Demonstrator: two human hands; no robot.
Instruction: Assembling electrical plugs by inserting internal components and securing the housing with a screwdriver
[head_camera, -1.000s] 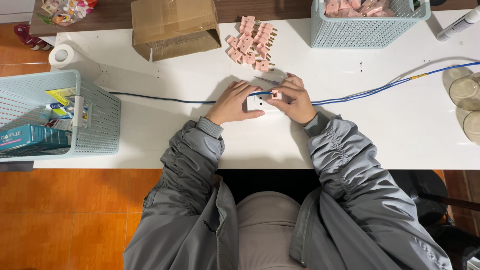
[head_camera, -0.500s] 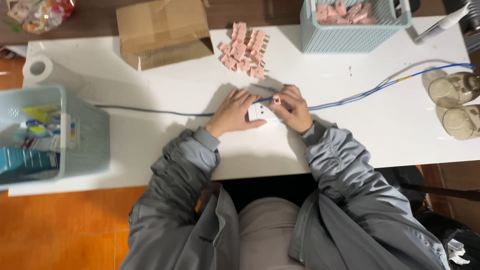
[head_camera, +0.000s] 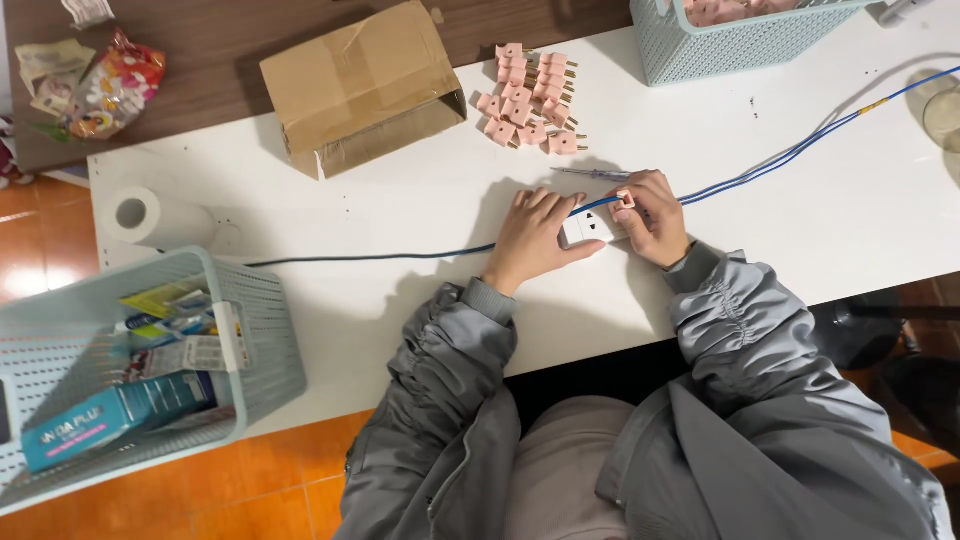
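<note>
A small white socket block (head_camera: 590, 228) lies on the white table (head_camera: 400, 215), with a blue cable (head_camera: 380, 256) running past it. My left hand (head_camera: 532, 238) presses on the block's left side and steadies it. My right hand (head_camera: 652, 216) grips the block's right end and pinches a small pink plug (head_camera: 626, 199) against it with the fingertips. A thin screwdriver (head_camera: 590, 173) lies on the table just beyond my hands. Several more pink plugs (head_camera: 530, 98) sit in a heap farther back.
A cardboard box (head_camera: 358, 85) lies tipped at the back left. A light blue basket (head_camera: 130, 375) with packets hangs over the front left edge, next to a paper roll (head_camera: 140, 214). Another basket (head_camera: 745, 38) of pink parts stands at the back right.
The view has shifted and tilted, so everything sits lower and farther right. My hands stay on the white block; the right hand now holds a pink plug at its end.
</note>
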